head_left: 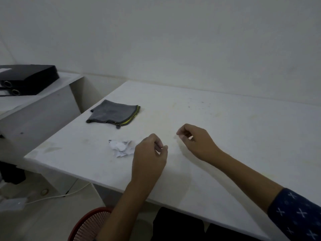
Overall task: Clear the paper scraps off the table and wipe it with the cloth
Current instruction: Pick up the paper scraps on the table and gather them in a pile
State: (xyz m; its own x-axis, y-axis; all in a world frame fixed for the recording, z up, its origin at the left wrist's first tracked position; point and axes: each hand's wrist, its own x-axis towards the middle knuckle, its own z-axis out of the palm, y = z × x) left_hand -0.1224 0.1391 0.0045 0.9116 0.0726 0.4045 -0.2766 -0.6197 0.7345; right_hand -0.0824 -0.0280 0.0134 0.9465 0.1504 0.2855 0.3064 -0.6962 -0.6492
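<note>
A small heap of crumpled white paper scraps [120, 148] lies on the white table [225, 129], near its left front edge. Behind the heap rests a folded grey cloth [113, 113] with a yellow-green hem. My left hand [149, 153] hovers just right of the scraps, fingers curled in and thumb close to the forefinger, with nothing visible in it. Further right, my right hand [195, 140] is held low over the table, its fingertips pinched together. Whether a tiny scrap sits between them is too small to tell.
A red mesh basket [86, 225] stands on the floor below the table's front edge, by my left forearm. Two black binders [27, 80] lie on a lower white unit to the left. A white cable [57, 196] runs across the floor. The wall runs behind the table.
</note>
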